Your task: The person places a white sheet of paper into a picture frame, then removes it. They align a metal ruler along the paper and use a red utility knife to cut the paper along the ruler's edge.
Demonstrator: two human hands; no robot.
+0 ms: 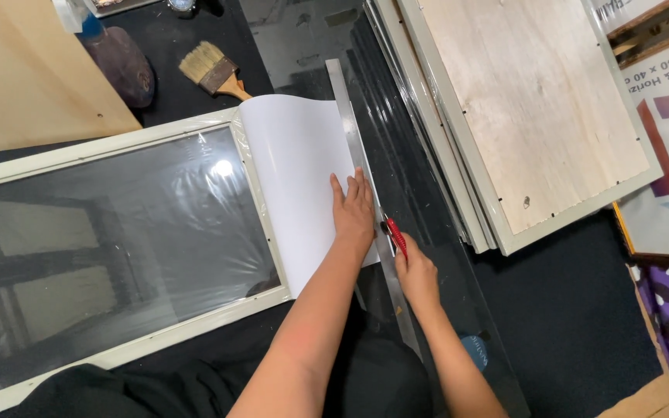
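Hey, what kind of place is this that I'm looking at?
Probably a picture-framing workshop. A large pale frame wrapped in clear film lies flat, more frames are stacked back-up beside it, and the right hand runs a red cutter along a metal ruler over a white sheet.

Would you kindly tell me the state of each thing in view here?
White sheet: curled up at its far end, pressed flat under the left hand.
Metal ruler: flat along the sheet's right edge.
Red cutter: gripped in the right hand, beside the ruler.
Wrapped frame: lying flat, film still on.
Brush: lying unused.
Stacked frames: face down.
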